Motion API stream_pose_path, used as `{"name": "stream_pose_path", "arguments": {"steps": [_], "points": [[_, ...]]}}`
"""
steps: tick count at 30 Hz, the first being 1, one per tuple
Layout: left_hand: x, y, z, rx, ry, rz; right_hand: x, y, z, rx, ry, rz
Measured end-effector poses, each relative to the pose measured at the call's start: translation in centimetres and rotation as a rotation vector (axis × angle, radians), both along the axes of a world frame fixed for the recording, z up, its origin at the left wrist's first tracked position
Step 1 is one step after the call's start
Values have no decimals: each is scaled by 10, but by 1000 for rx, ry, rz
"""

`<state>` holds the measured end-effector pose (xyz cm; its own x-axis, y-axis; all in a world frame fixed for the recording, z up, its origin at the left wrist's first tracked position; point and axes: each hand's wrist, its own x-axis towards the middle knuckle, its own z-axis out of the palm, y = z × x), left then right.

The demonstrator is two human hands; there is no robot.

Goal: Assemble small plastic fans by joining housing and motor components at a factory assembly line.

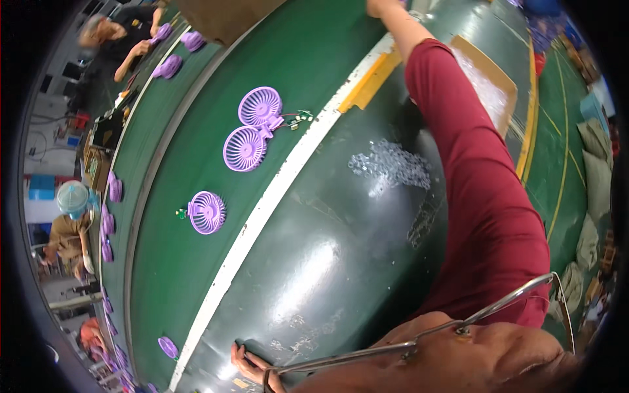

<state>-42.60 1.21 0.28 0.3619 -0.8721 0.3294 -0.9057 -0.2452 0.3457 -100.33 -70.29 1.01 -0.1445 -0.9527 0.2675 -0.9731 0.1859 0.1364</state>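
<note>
My left hand (pixel 251 364) rests on the dark worktable (pixel 262 288) near the white belt edge. Its fingers are loosely bent and slightly apart, with nothing visible in them. My right arm, in a dark red sleeve (pixel 465 150), stretches to the far end of the belt. Only part of my right hand (pixel 378 6) shows at the top edge, its fingers cut off from sight. On the green conveyor belt (pixel 196 275) lie two touching purple slatted fan housings (pixel 245 149) with wired circuit boards (pixel 299 120). Another purple housing (pixel 208 213) lies nearer, and a purple round part (pixel 168 347) nearest.
A heap of small shiny clear pieces (pixel 390 165) lies on the worktable. Beyond my arm stands a cardboard box (pixel 511 98) with clear plastic inside. A brown carton (pixel 223 16) overhangs the far belt. Across it, several people (pixel 69 236) sit by more purple parts (pixel 169 67).
</note>
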Motion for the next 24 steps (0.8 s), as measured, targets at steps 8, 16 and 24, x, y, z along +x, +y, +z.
{"name": "stream_pose_path", "arguments": {"steps": [8,16,24], "points": [[-20,-11,23,104,-45,63,-49,-19,-10,121,22,48],[-15,-13,16,90,-121,37,37,-21,8,200,-55,544],[-16,-20,11,54,-156,45,222,120,36,292,-189,783]]}}
